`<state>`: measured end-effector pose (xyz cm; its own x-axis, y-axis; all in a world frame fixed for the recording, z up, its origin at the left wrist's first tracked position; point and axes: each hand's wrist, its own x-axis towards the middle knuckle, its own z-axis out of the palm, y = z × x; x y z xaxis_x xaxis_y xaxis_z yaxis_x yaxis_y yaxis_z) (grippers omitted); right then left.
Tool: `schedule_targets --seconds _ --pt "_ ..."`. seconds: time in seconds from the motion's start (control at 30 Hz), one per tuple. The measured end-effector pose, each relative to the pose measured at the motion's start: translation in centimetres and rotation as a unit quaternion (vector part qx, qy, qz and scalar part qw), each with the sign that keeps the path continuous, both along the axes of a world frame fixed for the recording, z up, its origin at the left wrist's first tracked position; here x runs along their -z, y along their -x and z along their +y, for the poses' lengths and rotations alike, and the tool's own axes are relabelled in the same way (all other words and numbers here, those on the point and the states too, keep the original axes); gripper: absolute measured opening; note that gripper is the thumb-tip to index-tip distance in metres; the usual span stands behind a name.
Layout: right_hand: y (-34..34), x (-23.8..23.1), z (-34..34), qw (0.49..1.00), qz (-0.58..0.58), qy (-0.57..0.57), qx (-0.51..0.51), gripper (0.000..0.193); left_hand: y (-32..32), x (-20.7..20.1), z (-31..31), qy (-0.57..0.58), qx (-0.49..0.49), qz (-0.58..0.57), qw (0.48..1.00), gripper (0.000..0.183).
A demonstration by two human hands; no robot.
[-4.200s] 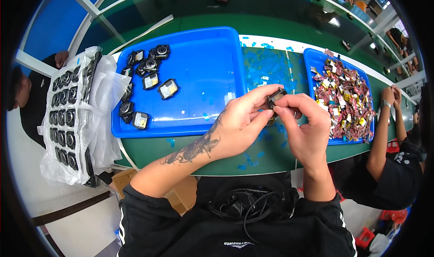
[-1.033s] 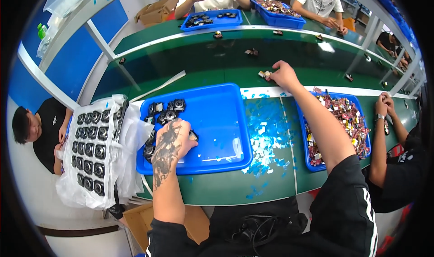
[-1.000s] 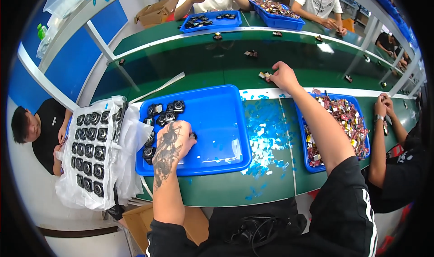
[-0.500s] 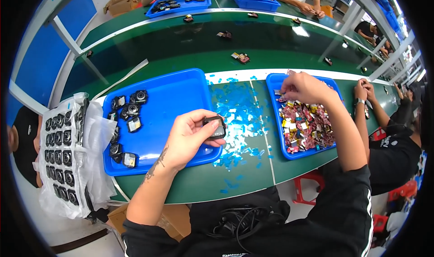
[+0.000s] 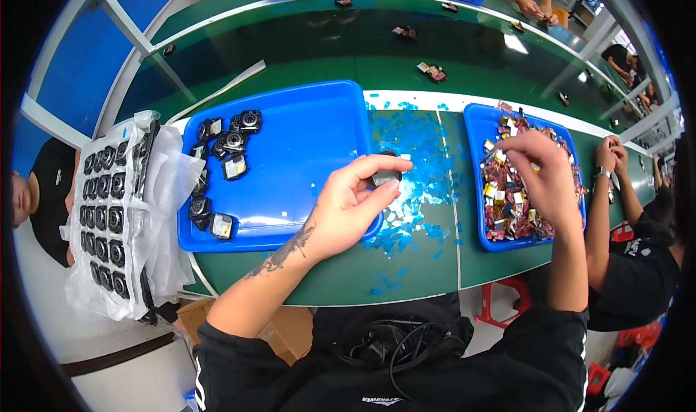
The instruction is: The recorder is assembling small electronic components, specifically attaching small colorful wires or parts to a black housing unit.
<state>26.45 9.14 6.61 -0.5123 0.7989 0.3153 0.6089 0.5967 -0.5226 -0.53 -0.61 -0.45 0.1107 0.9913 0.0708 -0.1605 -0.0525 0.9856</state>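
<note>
My left hand (image 5: 355, 207) is over the bench at the right edge of the left blue tray (image 5: 290, 158). It holds a small black camera-like housing (image 5: 387, 175), partly hidden behind index finger and thumb. My right hand (image 5: 542, 171) is above the right blue tray (image 5: 480, 194), fingers bent and tips close together at its left side. What lies at those fingertips is too small to make out. A heap of small circuit boards with yellow and white parts (image 5: 511, 205) fills that tray. Several black camera units (image 5: 233, 142) lie along the left tray's left side.
Blue film scraps (image 5: 417, 187) litter the green bench between the trays. A white stack of packaging (image 5: 105, 212) with rows of black camera units stands at left. Beyond the white ledge, a green belt (image 5: 319, 56) carries boards (image 5: 432, 72). A co-worker's hands (image 5: 611, 154) are at right.
The view has shifted, moving the trays right and upward in the picture. My left thumb and index finger have spread apart around the housing. My right hand stays over the heap of boards.
</note>
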Motion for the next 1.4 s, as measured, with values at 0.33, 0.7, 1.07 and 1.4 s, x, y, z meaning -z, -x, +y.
schedule_targets --seconds 0.33,0.7,1.07,1.4 --pt "4.9 2.5 -6.5 0.900 0.259 0.341 -0.084 0.011 -1.1 -1.2 -1.2 -0.066 0.037 0.154 0.985 0.019" --pt "5.0 3.2 -6.0 0.837 0.269 0.456 -0.139 0.010 -0.9 -0.5 -1.5 -0.184 0.027 0.219 0.958 0.015" --pt "6.1 6.1 -5.8 0.999 0.002 0.005 -0.038 0.014 -1.7 -1.0 -1.6 -0.108 0.010 0.238 0.965 0.016" --pt "6.8 6.0 -7.4 0.913 0.338 0.221 -0.057 0.011 -1.5 -0.7 -1.5 -0.029 0.025 0.218 0.975 0.021"
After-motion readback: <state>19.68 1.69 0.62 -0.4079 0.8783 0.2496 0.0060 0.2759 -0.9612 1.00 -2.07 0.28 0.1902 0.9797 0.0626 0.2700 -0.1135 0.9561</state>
